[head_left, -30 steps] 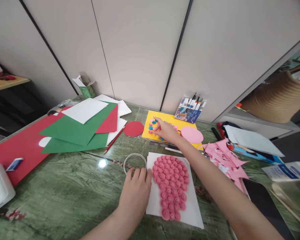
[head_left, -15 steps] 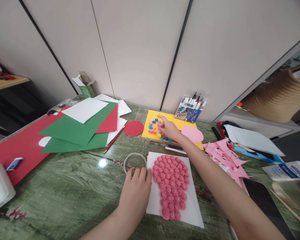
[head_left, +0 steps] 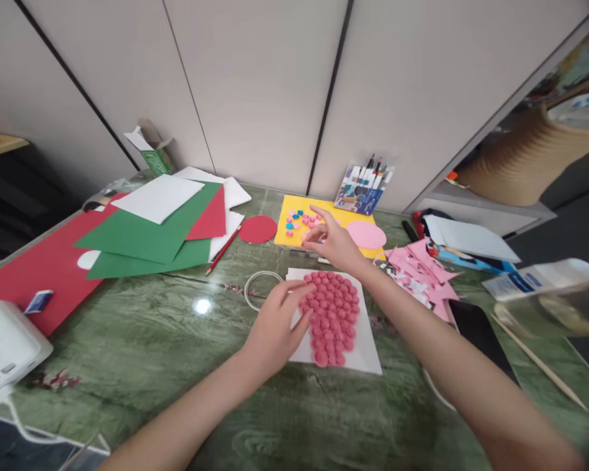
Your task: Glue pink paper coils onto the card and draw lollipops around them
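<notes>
Right hand (head_left: 334, 243) pulled back off the yellow card (head_left: 294, 235) toward the pink-coil sheet (head_left: 368, 356), whether its pinched fingers hold a coil I can't tell; left hand (head_left: 275, 327) slid onto sheet, released, fingertips at coils (head_left: 331, 314)

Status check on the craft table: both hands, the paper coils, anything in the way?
Left hand flat on white sheet beside pink coils. Right hand over yellow card; grip unclear. Wire ring near left fingers.

Glossy green marble table (head_left: 142, 353); matt paper sheets (head_left: 147, 239).
</notes>
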### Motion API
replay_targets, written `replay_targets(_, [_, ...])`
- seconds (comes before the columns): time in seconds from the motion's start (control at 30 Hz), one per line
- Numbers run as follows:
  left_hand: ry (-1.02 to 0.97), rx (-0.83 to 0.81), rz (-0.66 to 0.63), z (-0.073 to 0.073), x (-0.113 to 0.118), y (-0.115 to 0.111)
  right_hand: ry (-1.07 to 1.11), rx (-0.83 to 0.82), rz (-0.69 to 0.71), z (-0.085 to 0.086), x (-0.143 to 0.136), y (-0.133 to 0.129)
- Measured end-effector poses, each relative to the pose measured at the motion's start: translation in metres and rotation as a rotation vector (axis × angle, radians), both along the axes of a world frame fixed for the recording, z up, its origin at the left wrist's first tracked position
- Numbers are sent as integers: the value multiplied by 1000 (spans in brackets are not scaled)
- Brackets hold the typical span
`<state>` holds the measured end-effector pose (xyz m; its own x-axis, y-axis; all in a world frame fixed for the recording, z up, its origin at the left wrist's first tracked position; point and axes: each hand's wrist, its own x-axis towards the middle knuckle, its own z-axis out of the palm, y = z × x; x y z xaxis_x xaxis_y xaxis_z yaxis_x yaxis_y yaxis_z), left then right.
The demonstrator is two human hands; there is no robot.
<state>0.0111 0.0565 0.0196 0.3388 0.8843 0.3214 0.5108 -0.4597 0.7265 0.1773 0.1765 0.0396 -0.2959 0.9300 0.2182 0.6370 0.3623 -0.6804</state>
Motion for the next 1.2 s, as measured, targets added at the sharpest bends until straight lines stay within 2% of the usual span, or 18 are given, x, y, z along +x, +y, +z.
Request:
replay_targets(0.1, [-555, -436, -42, 3, 8, -9, 178, 1, 25, 20, 9, -73])
replay_targets(0.17, [-775, -768, -142, 3, 15, -19, 149, 16, -39, 23, 15, -119])
replay_targets(0.27, [-913, -1116, -265, 2, 24, -35, 73, 154, -141, 11, 26, -170])
replay_targets(0.4, [-949, -1318, -265, -1, 32, -47, 43, 329, -92, -14, 38, -199])
replay_targets(0.57, [-950, -1336, -197, -8, 33, -46, 2, 339, -16, -29, 40, -202])
replay_targets(0.67, [-951, -1300, -177, -8, 32, -42, 92, 278, -4, -31, 39, -204])
replay_targets(0.8, [-904, -1256, -147, -5, 31, -37, 360, -5, -107, -29, 38, -209])
replay_targets(0.9, [-894, -1206, -151, -5, 31, -35, 547, -181, -92, -25, 38, -209])
replay_targets(1.07, [-887, -1187, -170, -11, 31, -35, 625, -294, -89, -26, 39, -208])
replay_targets(1.2, [-826, -1105, -135, -12, 32, -37, 686, -408, -57, -25, 40, -207])
